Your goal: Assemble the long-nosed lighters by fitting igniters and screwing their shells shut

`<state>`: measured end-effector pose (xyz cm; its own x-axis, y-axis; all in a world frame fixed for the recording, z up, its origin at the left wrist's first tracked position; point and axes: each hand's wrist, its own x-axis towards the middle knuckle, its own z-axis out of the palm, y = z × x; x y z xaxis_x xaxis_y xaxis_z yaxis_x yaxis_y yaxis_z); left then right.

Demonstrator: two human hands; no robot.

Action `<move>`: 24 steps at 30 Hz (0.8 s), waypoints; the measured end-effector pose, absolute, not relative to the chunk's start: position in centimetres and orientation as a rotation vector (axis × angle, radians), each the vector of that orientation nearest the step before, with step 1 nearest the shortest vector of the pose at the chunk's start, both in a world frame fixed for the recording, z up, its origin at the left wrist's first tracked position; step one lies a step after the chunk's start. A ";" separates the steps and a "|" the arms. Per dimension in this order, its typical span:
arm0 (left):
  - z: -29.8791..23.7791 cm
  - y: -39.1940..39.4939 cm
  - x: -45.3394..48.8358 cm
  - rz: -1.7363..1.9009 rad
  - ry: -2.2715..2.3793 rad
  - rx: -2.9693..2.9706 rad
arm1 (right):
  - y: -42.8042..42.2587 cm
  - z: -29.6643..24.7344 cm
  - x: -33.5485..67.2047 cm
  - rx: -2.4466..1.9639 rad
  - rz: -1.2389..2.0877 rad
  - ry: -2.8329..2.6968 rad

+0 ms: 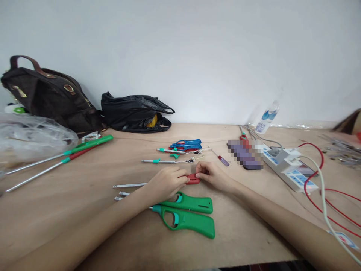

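A red long-nosed lighter [194, 179] lies across the table in front of me, its metal tube pointing left. My left hand [169, 181] is closed over its trigger part and hides much of it. At the butt end, my right hand [213, 176] has curled fingers, with thumb and forefinger against the red handle. Two green lighters [194, 222] lie just nearer to me, partly under my left wrist. Beyond my hands are loose metal tubes with wires [163, 161], blue handle shells [187, 143] and a small screwdriver [223, 160].
A power strip [300, 180] with plugs and red and white cables occupies the right side, beside a blurred-out purple object [245, 154]. A water bottle [267, 116], black plastic bag [135, 113] and dark backpack [56, 98] stand at the back. More lighters [93, 143] lie left.
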<state>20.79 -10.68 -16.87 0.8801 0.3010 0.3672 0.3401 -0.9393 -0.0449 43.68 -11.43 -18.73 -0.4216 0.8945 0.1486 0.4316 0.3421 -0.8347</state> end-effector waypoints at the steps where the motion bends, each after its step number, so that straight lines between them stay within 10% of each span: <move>1: -16.9 -10.7 20.8 -0.549 -0.504 -2.941 | -11.4 -18.7 43.7 -1.153 0.980 -1.995; 16: -16.7 -10.8 20.7 -0.524 -0.503 -2.924 | -11.2 -18.3 44.0 -1.119 0.973 -2.021; 24: -16.5 -10.7 20.6 -0.518 -0.510 -2.920 | -10.2 -16.4 49.3 -2.025 -0.213 -2.015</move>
